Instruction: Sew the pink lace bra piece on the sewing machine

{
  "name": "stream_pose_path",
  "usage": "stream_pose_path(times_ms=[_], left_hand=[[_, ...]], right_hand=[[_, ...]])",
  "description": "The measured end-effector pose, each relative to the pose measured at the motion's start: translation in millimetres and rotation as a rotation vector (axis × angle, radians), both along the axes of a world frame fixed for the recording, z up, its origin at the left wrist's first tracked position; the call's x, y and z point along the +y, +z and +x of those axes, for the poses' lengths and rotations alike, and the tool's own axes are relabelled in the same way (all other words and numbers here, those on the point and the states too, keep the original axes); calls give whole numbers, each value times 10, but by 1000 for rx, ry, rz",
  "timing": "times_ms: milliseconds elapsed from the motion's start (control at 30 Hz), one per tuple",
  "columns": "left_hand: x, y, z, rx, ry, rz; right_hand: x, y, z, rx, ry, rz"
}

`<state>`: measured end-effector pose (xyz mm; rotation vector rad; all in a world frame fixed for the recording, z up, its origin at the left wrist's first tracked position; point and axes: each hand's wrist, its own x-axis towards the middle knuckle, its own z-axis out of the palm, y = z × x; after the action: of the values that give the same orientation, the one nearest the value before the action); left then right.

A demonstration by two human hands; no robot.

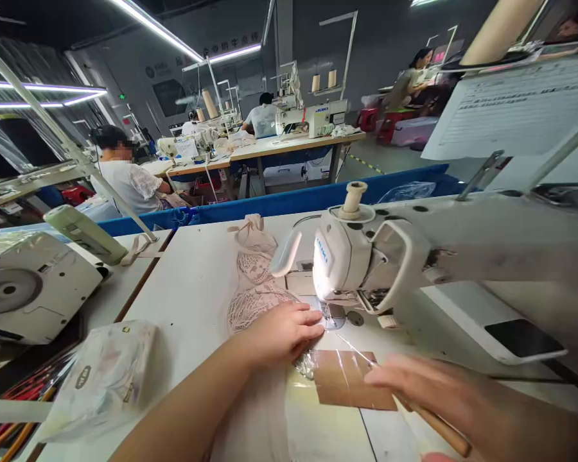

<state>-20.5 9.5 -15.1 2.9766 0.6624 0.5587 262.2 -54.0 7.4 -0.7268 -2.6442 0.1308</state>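
A white sewing machine [337,256] stands on the table, its lamp lighting the needle area. Beside the needle, my left hand [282,330] lies palm down, fingers together, pressing on pale pink fabric. Lace cups [255,305] of that garment stretch out behind the hand. My right hand [419,385] is closed around a tool with a wooden handle [443,430]; its thin metal shaft points toward the needle. Between the hands, a brown cardboard piece [351,380] lies under clear film. What is under my left palm is hidden.
A tissue-like box [106,372] sits at the left, near another machine [33,289]. A blue cloth trough [270,200] runs along the table's back edge. Several people work at machines beyond. A paper sheet [510,115] hangs at upper right.
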Motion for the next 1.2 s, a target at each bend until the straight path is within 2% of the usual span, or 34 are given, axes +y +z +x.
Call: stream_pose_path(times_ms=[67, 200, 300, 467, 633, 800, 967, 1200], left_hand=[[-1, 12, 5, 6, -16, 1], [1, 56, 22, 3, -15, -20], [-15, 106, 41, 28, 12, -59], [-55, 176, 62, 63, 101, -100], [-43, 180, 85, 66, 55, -49], [-49, 173, 86, 122, 81, -102], [-72, 195, 84, 163, 119, -103], [-66, 173, 87, 171, 135, -91]], right_hand=[[23, -13, -144, 70, 52, 109], [86, -145, -313, 149, 143, 28], [101, -200, -317, 106, 100, 32], [134, -192, -273, 58, 34, 6], [163, -255, -249, 92, 11, 15], [179, -346, -247, 82, 13, -86], [199, -435, -259, 195, 24, -138], [211, -350, -274, 169, 10, -173]])
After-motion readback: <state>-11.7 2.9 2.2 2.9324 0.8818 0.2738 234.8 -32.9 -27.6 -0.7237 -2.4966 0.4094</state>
